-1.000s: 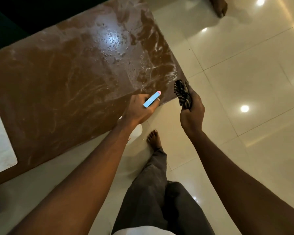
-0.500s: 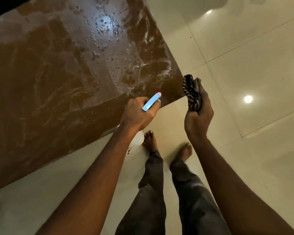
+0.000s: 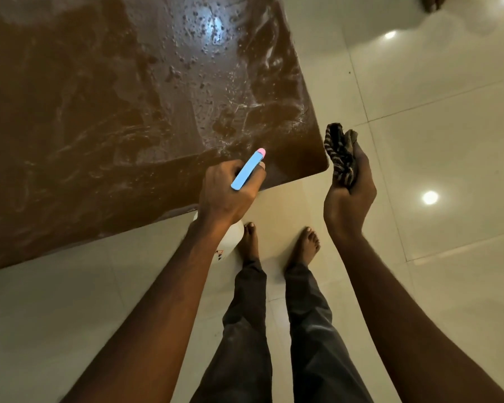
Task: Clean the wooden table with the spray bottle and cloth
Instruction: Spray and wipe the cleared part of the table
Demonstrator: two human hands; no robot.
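Cloth [image 3: 340, 155], prob. soft & light, is sitting bunched in gripping right hand [image 3: 348, 199] beside table [image 3: 99, 112] corner; left hand [image 3: 224, 199] is gripping spray bottle [image 3: 246, 170] neck.

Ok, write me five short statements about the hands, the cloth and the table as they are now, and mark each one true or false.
1. The left hand grips the spray bottle. True.
2. The right hand holds the striped cloth bunched up. True.
3. The cloth is pressed flat on the wooden table. False: it is held up beside the table's corner, over the tiled floor.
4. The table top is dry. False: droplets and wet streaks cover it.
5. The person wears shoes. False: both feet are bare on the floor.
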